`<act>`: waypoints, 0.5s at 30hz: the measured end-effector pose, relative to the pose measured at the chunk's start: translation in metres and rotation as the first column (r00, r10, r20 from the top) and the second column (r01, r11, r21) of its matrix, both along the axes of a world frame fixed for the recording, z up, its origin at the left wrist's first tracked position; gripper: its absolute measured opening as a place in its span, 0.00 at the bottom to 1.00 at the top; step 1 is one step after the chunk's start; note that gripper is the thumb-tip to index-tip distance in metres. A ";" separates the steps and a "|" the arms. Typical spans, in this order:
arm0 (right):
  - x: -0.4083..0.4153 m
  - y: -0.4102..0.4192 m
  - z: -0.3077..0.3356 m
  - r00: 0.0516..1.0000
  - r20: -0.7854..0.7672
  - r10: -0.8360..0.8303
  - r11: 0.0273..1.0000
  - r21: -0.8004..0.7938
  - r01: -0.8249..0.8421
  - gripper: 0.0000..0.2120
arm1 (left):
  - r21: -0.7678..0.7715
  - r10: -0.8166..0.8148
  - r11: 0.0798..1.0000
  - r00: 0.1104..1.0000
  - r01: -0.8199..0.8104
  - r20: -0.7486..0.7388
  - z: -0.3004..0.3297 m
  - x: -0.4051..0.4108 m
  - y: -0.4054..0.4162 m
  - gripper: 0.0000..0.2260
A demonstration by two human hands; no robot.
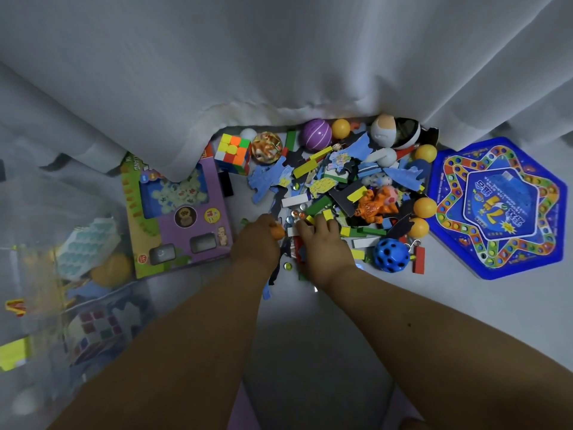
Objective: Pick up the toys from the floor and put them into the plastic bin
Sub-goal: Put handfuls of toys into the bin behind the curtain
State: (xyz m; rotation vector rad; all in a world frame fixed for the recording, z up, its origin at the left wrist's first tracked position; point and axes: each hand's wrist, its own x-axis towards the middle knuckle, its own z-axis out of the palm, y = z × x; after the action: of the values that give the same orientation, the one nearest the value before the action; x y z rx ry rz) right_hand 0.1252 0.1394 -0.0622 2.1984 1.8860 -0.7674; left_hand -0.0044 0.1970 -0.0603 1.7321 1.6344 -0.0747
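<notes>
Over on the far left sits the clear plastic bin (62, 305), already holding a few toys, including a yellow ball and a cube. Next to it lies a purple toy box (183, 218) flat on the floor, partly under the white curtain (279, 57). Left hand (257, 243) is curled around something small and orange. Right hand (324, 245) rests just beside it, fingers spread and pressed on the toy pile (341, 187) of blocks, puzzle pieces and balls. Blue spotted ball (390, 255) lies near that wrist, and a blue hexagonal game board (499, 209) sits far right.
</notes>
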 end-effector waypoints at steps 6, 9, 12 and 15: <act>0.008 0.002 0.011 0.989 -0.121 -0.091 0.996 0.010 0.092 0.42 | -0.040 0.217 0.976 0.953 -0.214 0.211 0.008 -0.003 -0.001 0.09; 0.013 0.003 0.015 0.977 -0.168 -0.129 0.991 0.017 0.134 0.43 | -0.161 0.367 0.930 0.864 -0.331 0.345 0.014 -0.006 -0.005 0.09; 0.014 0.005 0.016 0.975 -0.167 -0.149 0.989 -0.001 0.151 0.43 | -0.290 0.496 0.866 0.774 -0.407 0.394 0.017 -0.010 -0.010 0.09; 0.013 0.005 0.017 0.974 -0.173 -0.150 0.989 -0.010 0.150 0.42 | -0.381 0.587 0.804 0.710 -0.456 0.390 0.019 -0.012 -0.014 0.10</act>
State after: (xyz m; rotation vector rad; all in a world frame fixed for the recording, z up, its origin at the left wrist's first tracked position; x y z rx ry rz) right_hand 0.1378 0.1439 -0.0451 2.3674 1.8095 -1.0130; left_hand -0.0166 0.1833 -0.0417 0.9199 1.5743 0.3880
